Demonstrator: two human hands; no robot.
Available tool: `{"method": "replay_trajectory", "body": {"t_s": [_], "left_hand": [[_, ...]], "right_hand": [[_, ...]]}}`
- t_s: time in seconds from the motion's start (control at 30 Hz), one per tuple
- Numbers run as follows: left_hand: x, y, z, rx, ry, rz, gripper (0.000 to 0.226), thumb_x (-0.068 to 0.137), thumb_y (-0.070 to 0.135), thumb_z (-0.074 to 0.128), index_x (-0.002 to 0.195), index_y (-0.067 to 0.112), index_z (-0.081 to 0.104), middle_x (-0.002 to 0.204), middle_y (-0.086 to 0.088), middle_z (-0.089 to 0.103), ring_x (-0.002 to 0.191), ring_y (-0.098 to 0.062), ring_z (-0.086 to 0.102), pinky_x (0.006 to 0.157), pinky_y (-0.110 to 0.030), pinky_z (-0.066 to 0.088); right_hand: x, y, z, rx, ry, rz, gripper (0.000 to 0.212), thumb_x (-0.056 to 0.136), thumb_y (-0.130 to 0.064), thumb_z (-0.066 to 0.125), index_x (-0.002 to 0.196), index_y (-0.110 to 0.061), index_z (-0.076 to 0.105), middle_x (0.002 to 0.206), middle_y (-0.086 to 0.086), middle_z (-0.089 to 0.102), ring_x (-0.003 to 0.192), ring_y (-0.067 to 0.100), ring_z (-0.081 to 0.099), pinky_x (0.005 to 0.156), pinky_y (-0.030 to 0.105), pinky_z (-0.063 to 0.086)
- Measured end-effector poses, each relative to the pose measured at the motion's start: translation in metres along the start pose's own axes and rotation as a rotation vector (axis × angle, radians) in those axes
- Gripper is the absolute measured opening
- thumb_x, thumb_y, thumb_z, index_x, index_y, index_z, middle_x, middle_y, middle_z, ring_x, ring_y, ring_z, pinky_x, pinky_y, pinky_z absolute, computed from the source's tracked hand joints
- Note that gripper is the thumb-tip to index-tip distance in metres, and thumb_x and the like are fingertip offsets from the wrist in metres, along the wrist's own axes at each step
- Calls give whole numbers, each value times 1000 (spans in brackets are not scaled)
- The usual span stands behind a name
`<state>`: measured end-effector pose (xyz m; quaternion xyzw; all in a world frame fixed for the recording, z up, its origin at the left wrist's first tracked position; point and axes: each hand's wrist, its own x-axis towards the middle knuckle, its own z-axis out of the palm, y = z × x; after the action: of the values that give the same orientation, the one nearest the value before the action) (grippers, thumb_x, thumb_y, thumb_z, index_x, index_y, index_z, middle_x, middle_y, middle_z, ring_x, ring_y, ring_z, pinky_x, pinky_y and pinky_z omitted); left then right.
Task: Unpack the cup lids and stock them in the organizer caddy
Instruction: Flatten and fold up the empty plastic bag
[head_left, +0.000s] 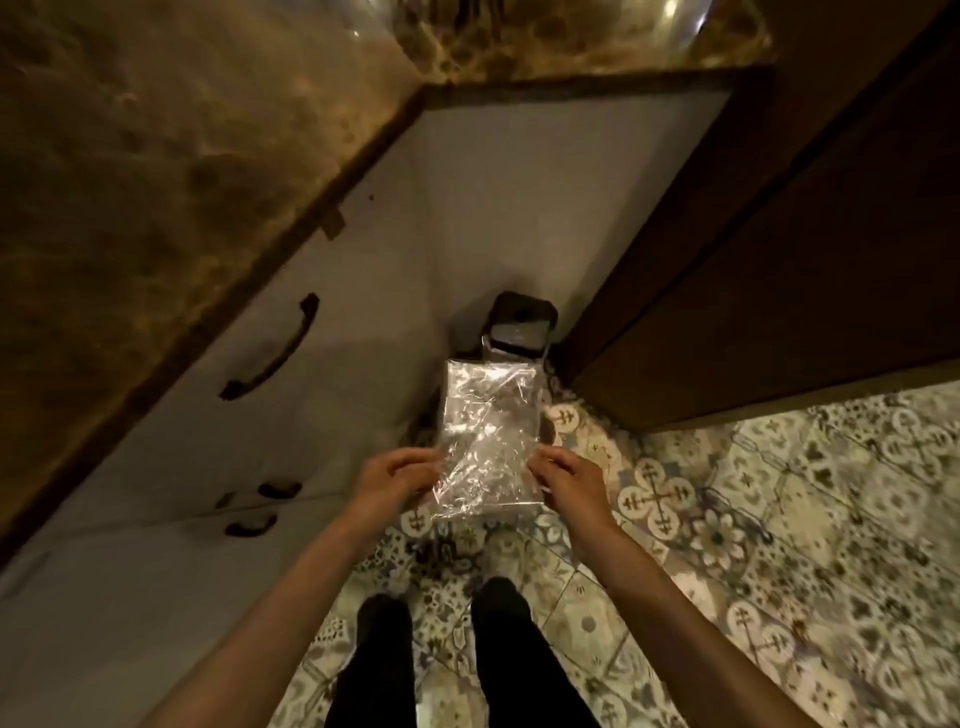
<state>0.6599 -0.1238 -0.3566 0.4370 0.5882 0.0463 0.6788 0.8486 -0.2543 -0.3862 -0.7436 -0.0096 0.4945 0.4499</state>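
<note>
- Over the patterned floor tiles (675, 519), in the corner by the cabinets, I hold a clear plastic bag (485, 441) out in front of me with both hands.
- My left hand (397, 480) has its fingers curled and pinching the bag's left edge near the bottom.
- My right hand (569, 480) does the same on the right edge, fingers closed onto the plastic.
- Crinkled and shiny, the bag is stretched between my hands; I cannot tell whether anything is inside it.
- Just beyond the bag's top edge stands a small dark bin (519, 327) on the floor, tucked into the corner.
- White cabinet doors (311, 291) with dark handles run along my left, under a brown marble countertop (156, 156).
- A dark wooden door (779, 260) is on my right.
- My legs in black trousers (519, 665) show below.
</note>
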Motion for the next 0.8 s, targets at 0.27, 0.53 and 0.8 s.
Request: {"method": "replay_trajectory", "body": {"t_s": [0.27,0.53,0.8], "left_hand": [[89,-73,28,121,61,-88,15,89,-10,64,95,3,69,79,-16,65,64,-22,57,53,-23,48],[191,-157,36,200,74,-89,22,91,-14,61,110,-14,70,106,-26,70,90,-31,66,77,-34,59],[283,-209,60,56,46,-161,25,98,2,57,114,-16,64,84,-10,65,72,-20,60,68,-24,54]], "right_hand": [[79,99,5,-105,26,124,17,90,5,64,86,-10,69,76,5,65,67,20,59,62,34,54],[161,175,25,-78,95,265,9,85,-10,72,79,-15,76,60,5,61,58,18,49,55,32,36],[236,237,36,-144,184,279,23,87,-24,69,64,-21,72,60,0,64,55,17,57,55,34,48]]}}
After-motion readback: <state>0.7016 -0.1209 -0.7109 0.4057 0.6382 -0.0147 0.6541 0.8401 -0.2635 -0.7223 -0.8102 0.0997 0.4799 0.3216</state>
